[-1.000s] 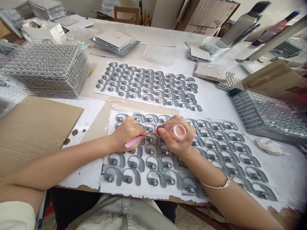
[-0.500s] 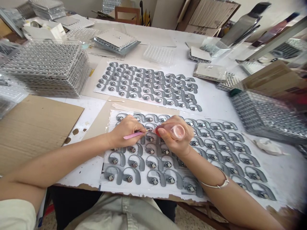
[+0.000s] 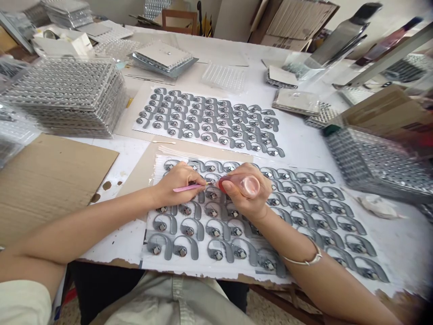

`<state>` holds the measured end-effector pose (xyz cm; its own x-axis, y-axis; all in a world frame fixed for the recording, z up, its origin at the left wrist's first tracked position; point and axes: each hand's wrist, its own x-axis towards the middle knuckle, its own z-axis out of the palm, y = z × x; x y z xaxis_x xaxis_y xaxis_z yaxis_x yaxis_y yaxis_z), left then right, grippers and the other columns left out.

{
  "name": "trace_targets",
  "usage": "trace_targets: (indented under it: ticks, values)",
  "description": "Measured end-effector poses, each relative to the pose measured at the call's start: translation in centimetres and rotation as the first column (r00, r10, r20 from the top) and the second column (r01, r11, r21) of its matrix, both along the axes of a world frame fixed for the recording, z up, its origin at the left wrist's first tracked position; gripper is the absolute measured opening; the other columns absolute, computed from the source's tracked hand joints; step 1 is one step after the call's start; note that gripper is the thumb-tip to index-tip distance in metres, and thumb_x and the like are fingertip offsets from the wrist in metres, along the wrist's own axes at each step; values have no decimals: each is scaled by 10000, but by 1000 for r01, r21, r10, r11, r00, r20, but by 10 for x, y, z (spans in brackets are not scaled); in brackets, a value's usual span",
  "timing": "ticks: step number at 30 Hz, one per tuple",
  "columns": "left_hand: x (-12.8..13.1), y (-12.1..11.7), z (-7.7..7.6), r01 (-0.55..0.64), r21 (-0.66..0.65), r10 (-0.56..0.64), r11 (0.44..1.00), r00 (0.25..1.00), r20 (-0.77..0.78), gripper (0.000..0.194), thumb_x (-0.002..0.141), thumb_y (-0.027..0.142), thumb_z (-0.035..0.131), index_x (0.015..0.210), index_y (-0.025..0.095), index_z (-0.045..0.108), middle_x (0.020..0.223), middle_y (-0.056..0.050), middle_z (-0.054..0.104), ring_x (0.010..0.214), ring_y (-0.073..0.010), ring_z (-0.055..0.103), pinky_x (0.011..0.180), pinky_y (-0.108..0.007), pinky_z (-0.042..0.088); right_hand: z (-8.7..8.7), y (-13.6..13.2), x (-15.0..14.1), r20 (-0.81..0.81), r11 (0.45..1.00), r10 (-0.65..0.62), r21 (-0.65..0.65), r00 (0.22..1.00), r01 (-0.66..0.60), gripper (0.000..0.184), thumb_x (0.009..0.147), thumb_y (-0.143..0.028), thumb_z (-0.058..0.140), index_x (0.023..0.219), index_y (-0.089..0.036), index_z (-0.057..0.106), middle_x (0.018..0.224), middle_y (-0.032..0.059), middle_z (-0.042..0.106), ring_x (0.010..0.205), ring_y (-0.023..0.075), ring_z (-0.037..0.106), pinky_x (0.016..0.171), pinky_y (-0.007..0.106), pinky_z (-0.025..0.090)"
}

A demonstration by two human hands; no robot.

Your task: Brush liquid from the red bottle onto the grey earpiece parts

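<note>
My left hand (image 3: 179, 183) is closed in a pinch on a thin pink stick (image 3: 187, 188), its tip pointing right toward the mouth of a small clear bottle (image 3: 245, 185). My right hand (image 3: 248, 194) is wrapped round that bottle, whose red nozzle (image 3: 221, 184) faces left. Both hands hover over a white sheet (image 3: 203, 266) covered with rows of grey hook-shaped pieces (image 3: 304, 216), each with a silver stud. A second sheet of the same grey pieces (image 3: 209, 119) lies farther back.
Stacks of clear blister trays (image 3: 64, 95) stand at the left and more trays (image 3: 375, 162) at the right. A brown cardboard sheet (image 3: 50, 180) lies at the near left. A crumpled white cloth (image 3: 377, 206) sits right of the near sheet. Boxes and trays crowd the far edge.
The pink stick has swung from a downward tilt to nearly level, its tip closer to the bottle's nozzle. My right hand with the bottle has barely shifted.
</note>
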<state>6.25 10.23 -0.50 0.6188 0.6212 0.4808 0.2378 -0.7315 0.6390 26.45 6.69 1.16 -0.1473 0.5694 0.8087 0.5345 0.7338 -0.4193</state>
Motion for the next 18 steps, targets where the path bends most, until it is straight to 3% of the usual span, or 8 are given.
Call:
trace_targets:
  ticks: [5,10,14,18]
  values:
    - [-1,0,1,-11,-37,10,999,1000,-24,56,776,185,678,745,196,723,733,-13,743,612,-145,660,732,-292,500,0,0,-1,-26,1000,-4,-3,1000,4,110,772,-232,681,729,-202,585,649,11,612,540,130,546,496,286,469]
    - [-1,1,3,-34,-166,26,986,998,-49,40,753,173,707,758,195,740,743,-15,745,655,-157,677,748,-296,511,-1,0,0,-65,998,-30,55,997,34,117,793,-263,658,712,-218,587,650,7,629,533,140,557,482,303,467]
    - [-1,2,5,-37,-262,26,964,999,-43,42,747,171,713,759,188,749,740,-18,743,669,-159,677,704,-272,512,-1,1,1,-50,1000,-2,19,999,3,124,793,-247,661,709,-211,577,654,9,614,535,135,544,484,298,468]
    - [-2,3,5,-37,-270,25,962,998,-50,43,742,165,717,766,171,752,703,-19,732,650,-154,670,678,-257,502,-2,1,1,-46,1000,17,-9,999,-18,120,785,-224,672,718,-205,574,664,8,604,565,132,536,523,301,468]
